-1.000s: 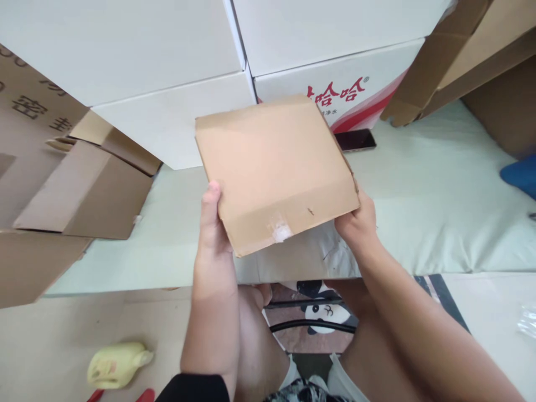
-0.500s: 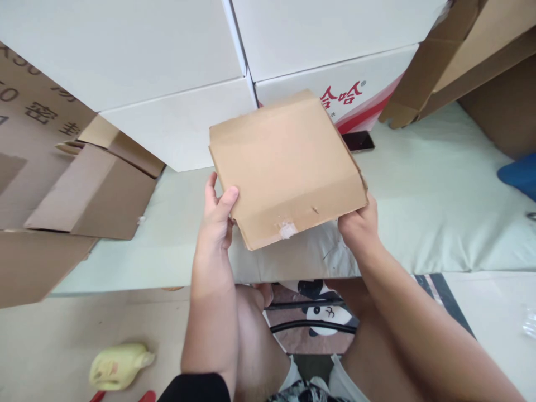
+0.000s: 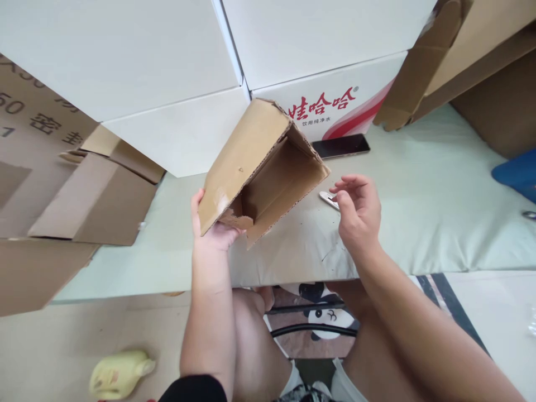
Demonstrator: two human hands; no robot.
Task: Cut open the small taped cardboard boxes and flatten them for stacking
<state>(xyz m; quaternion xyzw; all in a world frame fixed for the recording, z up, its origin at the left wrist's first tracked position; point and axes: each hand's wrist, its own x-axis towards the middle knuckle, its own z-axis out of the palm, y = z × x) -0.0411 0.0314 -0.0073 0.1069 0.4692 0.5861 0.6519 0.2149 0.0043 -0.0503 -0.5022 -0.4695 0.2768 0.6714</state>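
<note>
My left hand is closed on the lower left end of a brown cardboard box, with some fingers hidden behind and under it. The box is tilted, and its open side, with ragged cut edges, faces right and shows a hollow inside. My right hand is off the box, fingers apart and loosely curled, holding nothing I can see. Just left of its fingertips a small white flat tool lies on the pale green cloth; its kind is unclear, and the fingers may overlap its end.
White cartons are stacked behind, one with red lettering. A black phone lies before them. Brown cardboard boxes stand left and right. A blue object sits at the right edge. A yellow bottle lies on the floor.
The box has been turned so its open side shows to the right. My right hand has let go of it and opened. The phone and the white tool have come into fuller view.
</note>
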